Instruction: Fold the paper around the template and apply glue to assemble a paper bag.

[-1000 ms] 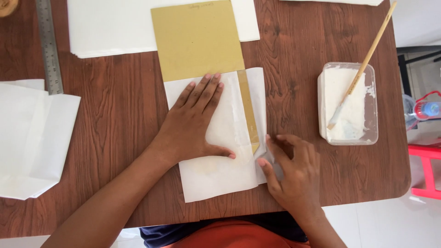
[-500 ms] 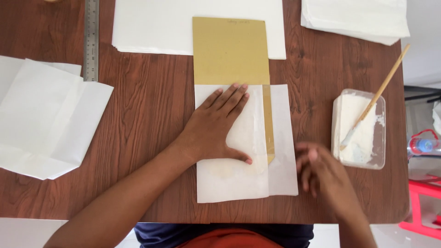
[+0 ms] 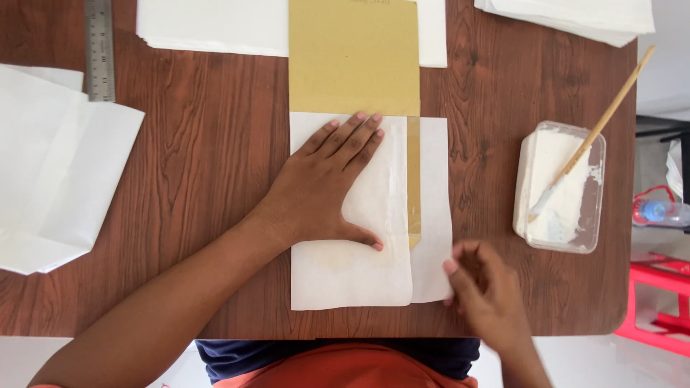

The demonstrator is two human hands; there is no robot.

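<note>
Two hands on folded white paper (image 3: 352, 276), left hand (image 3: 323, 190) spread flat, right hand (image 3: 485, 287) pinching its edge, paste tub (image 3: 560, 188) beside.

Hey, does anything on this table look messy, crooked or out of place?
Mostly tidy. The brush leans slanted in the paste tub, its handle poking past the rim, and paste smears the tub's walls. The loose white sheets at the left lie fanned unevenly. The paper under the left hand shows a faint yellowish stain.

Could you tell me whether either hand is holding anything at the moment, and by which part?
The left hand lies flat on the folded white paper, pinning it. The right hand is at its lower right edge; a grip there cannot be told.
</note>
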